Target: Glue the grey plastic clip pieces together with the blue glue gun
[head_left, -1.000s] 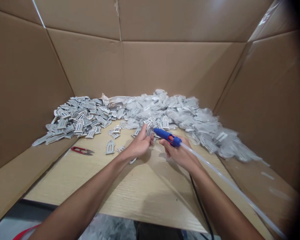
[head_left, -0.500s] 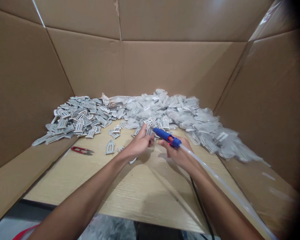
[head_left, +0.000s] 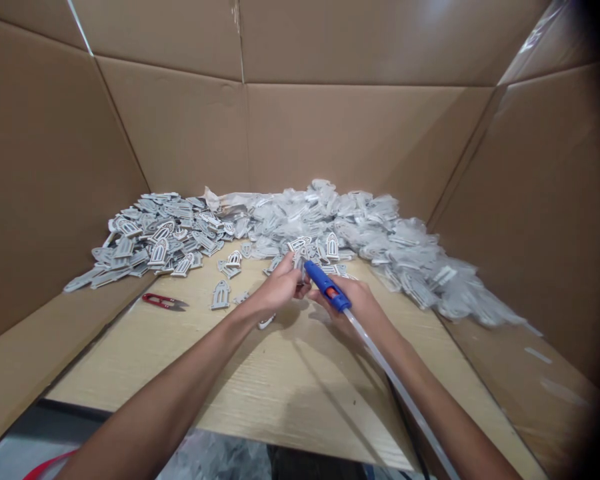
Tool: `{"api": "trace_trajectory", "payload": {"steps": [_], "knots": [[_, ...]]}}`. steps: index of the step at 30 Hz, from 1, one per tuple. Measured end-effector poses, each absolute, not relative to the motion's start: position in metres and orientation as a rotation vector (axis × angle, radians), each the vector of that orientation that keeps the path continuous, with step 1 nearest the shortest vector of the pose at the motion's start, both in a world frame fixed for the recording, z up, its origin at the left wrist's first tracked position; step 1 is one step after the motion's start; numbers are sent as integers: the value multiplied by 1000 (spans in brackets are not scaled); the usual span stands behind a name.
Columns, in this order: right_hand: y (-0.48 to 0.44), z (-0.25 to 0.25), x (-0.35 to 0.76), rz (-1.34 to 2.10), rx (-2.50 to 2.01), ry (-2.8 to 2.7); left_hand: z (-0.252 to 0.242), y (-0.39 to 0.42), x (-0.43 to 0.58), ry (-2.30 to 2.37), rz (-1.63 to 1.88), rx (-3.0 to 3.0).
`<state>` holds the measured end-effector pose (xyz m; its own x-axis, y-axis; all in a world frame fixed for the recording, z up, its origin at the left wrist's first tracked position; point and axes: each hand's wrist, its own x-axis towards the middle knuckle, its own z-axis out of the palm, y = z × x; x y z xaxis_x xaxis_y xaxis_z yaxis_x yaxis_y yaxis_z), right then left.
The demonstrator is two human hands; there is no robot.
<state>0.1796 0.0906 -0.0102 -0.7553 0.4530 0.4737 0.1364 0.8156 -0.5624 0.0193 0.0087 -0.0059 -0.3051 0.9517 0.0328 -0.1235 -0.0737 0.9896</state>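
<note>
In the middle of the head view my left hand (head_left: 283, 288) is closed on a small grey arch-shaped piece (head_left: 301, 268), partly covered by my fingers. My right hand (head_left: 347, 301) grips a blue hot glue gun (head_left: 327, 285) with a long clear glue stick (head_left: 380, 355) running out of its back. The gun's nozzle points at the piece in my left hand; whether it touches cannot be made out. Just beyond my hands lie several arch-shaped pieces (head_left: 333, 246) with white fronts.
Red thread snips (head_left: 164, 302) lie on the wooden table (head_left: 260, 393) at left. Loose arch pieces form a heap (head_left: 155, 233) at back left; pieces in clear plastic bags are piled (head_left: 405, 250) at back right. Cardboard walls (head_left: 370, 133) enclose the table.
My right hand has turned the glue gun to a steeper slant, its back end and glue stick swinging down and left. My left hand stays nearly in place with the piece.
</note>
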Motion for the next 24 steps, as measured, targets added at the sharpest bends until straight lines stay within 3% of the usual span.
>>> {"api": "trace_trajectory", "payload": {"steps": [9,15,18,21,24], "knots": [[85,-17,183,230,-595,-2190,-10,10,15,1233,1515,937],[90,-11,174,1047,-778,-1840,2,-2,21,1209,1235,1189],[96,-8,169,1434,-636,-1545,1,-5,20,1179,1044,1314],[100,-3,170,1597,-486,-1305,-4,-2,17,1234,1017,1277],[103,-1,177,1581,-544,-1411,-5,1,14,1295,1150,1208]]}}
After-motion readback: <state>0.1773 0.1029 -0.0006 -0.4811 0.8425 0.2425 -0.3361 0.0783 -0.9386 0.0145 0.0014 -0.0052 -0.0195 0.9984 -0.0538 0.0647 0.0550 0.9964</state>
